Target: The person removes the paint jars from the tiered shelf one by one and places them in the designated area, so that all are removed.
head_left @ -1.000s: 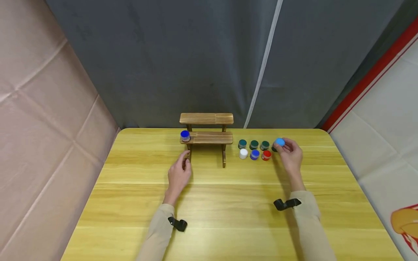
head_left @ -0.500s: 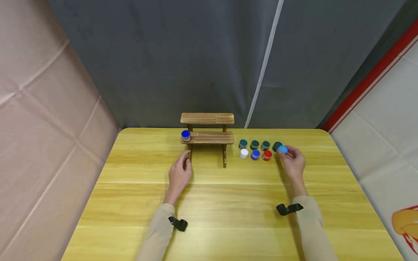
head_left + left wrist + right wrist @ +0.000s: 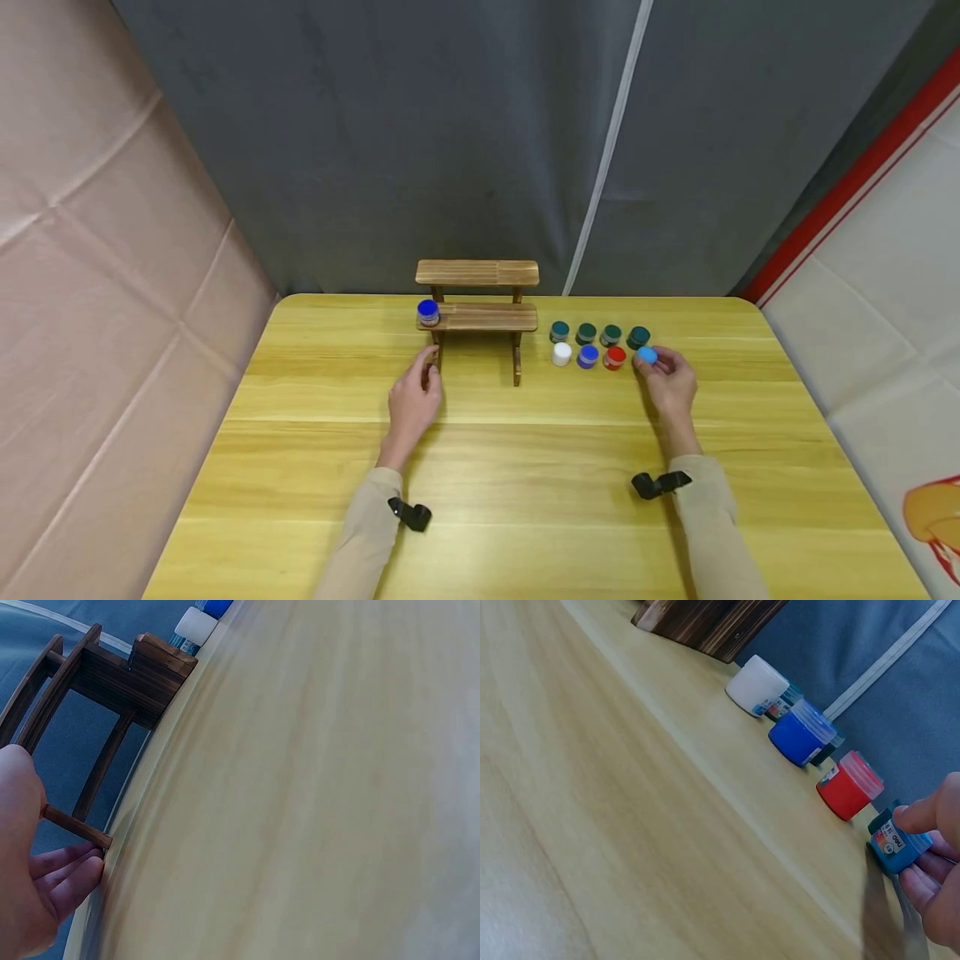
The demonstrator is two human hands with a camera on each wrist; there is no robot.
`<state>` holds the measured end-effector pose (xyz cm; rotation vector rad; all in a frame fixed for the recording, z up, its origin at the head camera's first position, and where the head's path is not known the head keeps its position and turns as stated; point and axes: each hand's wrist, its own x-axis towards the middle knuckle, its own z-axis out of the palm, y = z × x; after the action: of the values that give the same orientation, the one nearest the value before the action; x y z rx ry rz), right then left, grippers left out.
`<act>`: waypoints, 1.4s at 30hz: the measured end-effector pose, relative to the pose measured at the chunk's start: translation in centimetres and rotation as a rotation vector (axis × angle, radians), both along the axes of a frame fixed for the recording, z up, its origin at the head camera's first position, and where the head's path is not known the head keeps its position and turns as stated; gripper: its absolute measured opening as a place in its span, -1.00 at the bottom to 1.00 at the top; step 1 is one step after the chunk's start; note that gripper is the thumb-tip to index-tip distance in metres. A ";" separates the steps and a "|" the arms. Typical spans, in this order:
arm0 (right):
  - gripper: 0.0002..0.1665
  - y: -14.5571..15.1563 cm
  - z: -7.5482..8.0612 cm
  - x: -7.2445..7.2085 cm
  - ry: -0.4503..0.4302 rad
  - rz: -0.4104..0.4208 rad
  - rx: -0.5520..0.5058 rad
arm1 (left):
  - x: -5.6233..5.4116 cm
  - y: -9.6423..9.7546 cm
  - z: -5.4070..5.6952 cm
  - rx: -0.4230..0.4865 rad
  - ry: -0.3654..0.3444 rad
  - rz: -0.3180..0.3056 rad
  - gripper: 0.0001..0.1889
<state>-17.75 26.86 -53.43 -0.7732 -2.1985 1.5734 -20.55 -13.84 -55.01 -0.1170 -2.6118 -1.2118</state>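
Observation:
A small wooden two-tier rack [image 3: 487,317] stands at the table's back edge, a dark-blue-lidded jar [image 3: 428,312] at the left end of its lower shelf. At the rack's left leg [image 3: 79,823] is my left hand [image 3: 414,404], its thumb and fingers around the front end of the foot. My right hand [image 3: 672,385] pinches a light blue paint jar [image 3: 900,844] by its sides, thumb on one side and fingers on the other. This jar is upright at the right end of the front row, beside a red paint jar [image 3: 850,786].
Left of the red jar are a blue paint jar [image 3: 588,357] and a white paint jar [image 3: 561,354]. Behind them runs a row of several dark-green-lidded jars [image 3: 586,333]. A grey curtain [image 3: 375,150] hangs behind the wooden table [image 3: 510,483].
My right hand has brought the light blue jar down and toward me, from over the back row to the front row's right end. The left hand stays at the rack's leg.

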 end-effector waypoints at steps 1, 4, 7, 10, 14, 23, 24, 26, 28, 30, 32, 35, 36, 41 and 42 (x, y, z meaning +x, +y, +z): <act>-0.44 0.0 -0.1 0.0 -0.001 -0.001 0.000 | 0.0 0.0 0.0 0.001 0.000 0.002 -0.56; -0.43 0.0 -0.4 0.0 -0.007 -0.007 0.002 | 0.0 0.1 0.1 0.002 0.005 0.006 -0.56; -0.43 0.0 -0.4 -0.1 -0.011 -0.020 -0.009 | 0.0 0.1 0.0 0.000 0.009 0.009 -0.56; -0.44 0.0 -0.2 -0.2 0.001 -0.037 -0.025 | 0.0 0.1 -0.1 0.001 0.011 0.010 -0.56; -0.47 -0.1 0.6 -0.3 0.057 -0.047 -0.012 | -0.1 0.0 -0.3 0.004 0.010 0.008 -0.56; -0.46 -1.0 4.1 -0.5 0.172 -0.037 0.004 | -0.2 -0.1 -0.4 0.003 0.019 -0.002 -0.56; -0.46 -1.3 4.5 -0.5 0.181 -0.030 0.008 | -0.2 -0.1 -0.4 0.002 0.021 -0.002 -0.56; -0.47 -1.8 5.3 -0.7 0.202 -0.014 -0.001 | -0.2 -0.1 -0.4 0.000 0.024 -0.004 -0.56; -0.47 -2.5 6.0 -0.9 0.222 0.008 -0.018 | -0.2 -0.1 -0.4 0.000 0.026 -0.005 -0.56; -0.46 -3.1 6.6 -1.0 0.236 0.031 -0.032 | -0.1 -0.1 -0.3 0.000 0.025 -0.005 -0.56; -0.46 -3.8 7.3 -1.2 0.247 0.053 -0.054 | -0.1 0.0 -0.3 0.000 0.025 -0.003 -0.56; -0.45 -4.9 8.2 -1.3 0.266 0.086 -0.071 | -0.1 0.0 -0.2 0.004 0.022 -0.003 -0.56; -0.46 -5.2 8.4 -1.4 0.273 0.098 -0.076 | 0.0 0.0 -0.2 0.004 0.023 -0.002 -0.56; -0.47 -6.8 9.5 -1.8 0.324 0.151 -0.090 | -0.1 0.0 -0.3 0.003 0.020 -0.004 -0.55; -0.48 -7.0 9.8 -1.9 0.337 0.159 -0.094 | -0.1 0.0 -0.3 0.003 0.019 -0.005 -0.55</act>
<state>-19.68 19.82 -43.65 -0.3317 -1.9913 1.7462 -20.63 -13.85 -55.32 -0.1334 -2.5947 -1.2106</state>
